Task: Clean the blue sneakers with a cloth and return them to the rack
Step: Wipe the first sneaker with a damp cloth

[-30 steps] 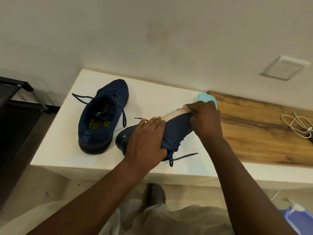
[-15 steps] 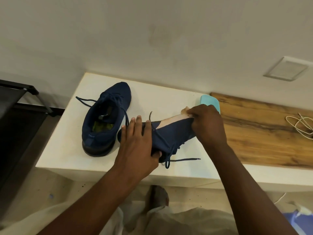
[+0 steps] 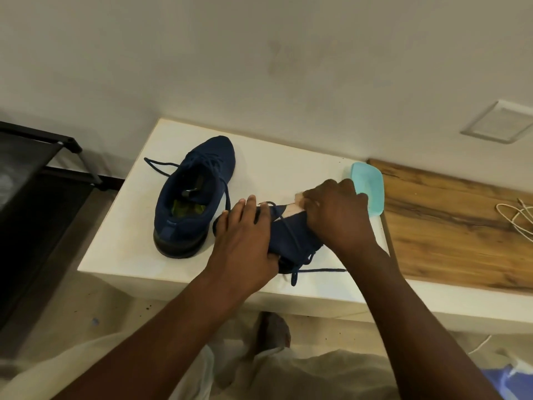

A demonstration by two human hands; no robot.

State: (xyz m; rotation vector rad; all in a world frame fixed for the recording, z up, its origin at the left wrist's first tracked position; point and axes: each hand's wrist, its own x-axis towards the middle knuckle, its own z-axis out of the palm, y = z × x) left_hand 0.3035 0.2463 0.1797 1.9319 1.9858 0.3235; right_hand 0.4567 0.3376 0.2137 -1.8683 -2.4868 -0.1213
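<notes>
Sneaker [image 3: 291,235] lies tilted near the table [image 3: 121,246] edge, your left hand [image 3: 245,243] gripping it, right hand [image 3: 337,217] clenched round the cloth [image 3: 294,207]: hard rubbing may shove it off or snag the laces [image 3: 317,270].

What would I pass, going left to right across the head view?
Black rack → upright blue sneaker → left hand gripping the tipped sneaker → right hand holding the cloth → teal dish → wooden board → white cable.

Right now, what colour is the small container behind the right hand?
The small container is pale turquoise; the head view, the only one, shows it best.
</notes>
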